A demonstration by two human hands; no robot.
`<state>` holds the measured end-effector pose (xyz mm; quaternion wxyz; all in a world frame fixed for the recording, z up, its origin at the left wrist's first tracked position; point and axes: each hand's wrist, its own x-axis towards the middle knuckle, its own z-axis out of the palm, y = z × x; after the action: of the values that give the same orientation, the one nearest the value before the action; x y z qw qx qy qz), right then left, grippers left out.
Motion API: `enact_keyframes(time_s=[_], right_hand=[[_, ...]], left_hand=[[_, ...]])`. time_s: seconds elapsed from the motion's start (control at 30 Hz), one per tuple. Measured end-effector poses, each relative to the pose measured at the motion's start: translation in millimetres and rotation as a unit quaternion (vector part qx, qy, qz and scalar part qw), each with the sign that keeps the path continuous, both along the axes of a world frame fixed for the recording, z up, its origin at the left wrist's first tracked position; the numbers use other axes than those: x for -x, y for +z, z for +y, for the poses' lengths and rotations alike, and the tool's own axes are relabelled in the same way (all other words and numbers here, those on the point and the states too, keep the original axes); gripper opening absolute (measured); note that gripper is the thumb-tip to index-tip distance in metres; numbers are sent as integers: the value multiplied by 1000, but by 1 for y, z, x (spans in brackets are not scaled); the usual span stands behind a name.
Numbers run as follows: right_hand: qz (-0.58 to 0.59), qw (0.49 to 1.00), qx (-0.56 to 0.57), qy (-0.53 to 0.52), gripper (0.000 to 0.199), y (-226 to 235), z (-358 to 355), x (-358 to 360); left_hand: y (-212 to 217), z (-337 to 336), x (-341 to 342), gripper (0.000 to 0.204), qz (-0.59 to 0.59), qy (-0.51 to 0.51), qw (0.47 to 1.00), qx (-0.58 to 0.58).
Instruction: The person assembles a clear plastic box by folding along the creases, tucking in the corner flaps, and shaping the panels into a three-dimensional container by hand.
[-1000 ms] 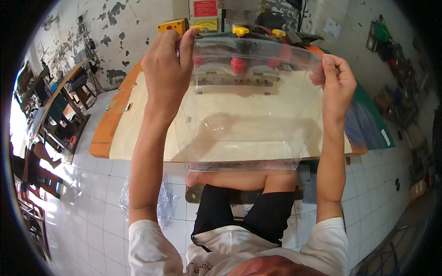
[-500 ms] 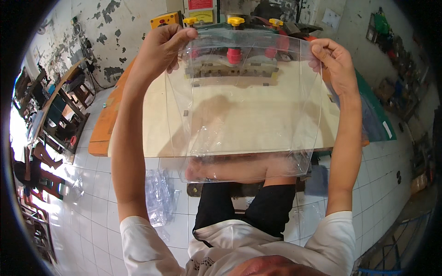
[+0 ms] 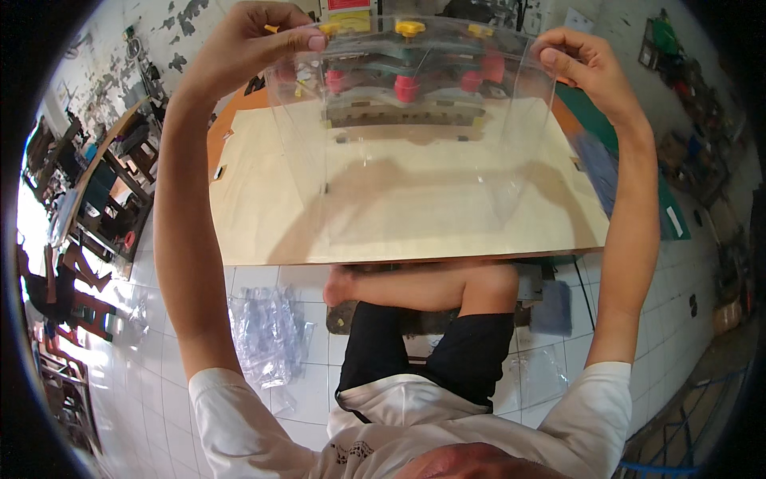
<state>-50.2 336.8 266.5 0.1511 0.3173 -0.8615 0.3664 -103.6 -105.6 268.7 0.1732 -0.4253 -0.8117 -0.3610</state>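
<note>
We see the clear plastic sheet (image 3: 415,152) held raised over the pale counter (image 3: 263,215), long axis left to right, face toward us, lower edge hanging down, left hand (image 3: 247,48) and right hand (image 3: 586,68) each pinching a top corner.

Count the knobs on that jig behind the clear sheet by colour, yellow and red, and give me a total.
Yellow knobs: 3
Red knobs: 4, seen through the clear sheet
Total: 7
</note>
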Motion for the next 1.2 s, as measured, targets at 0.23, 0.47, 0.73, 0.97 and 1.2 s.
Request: enact_keyframes(time_s=[0.23, 0.47, 0.73, 0.97, 1.2], right_hand=[[107, 991, 11, -80, 15, -17, -11, -18], [295, 937, -149, -111, 19, -20, -43, -52], [355, 893, -244, -133, 13, -39, -37, -97], [469, 845, -211, -146, 17, -109, -11, -130], [478, 840, -163, -200, 28, -181, 13, -152]], left_hand=[[17, 43, -82, 19, 175, 60, 983, -3], [-8, 27, -71, 20, 249, 122, 961, 13], [-37, 50, -147, 14, 433, 77, 895, 75], [-126, 88, -226, 6, 475, 34, 870, 128], [-176, 123, -242, 14, 448, -44, 878, 165]])
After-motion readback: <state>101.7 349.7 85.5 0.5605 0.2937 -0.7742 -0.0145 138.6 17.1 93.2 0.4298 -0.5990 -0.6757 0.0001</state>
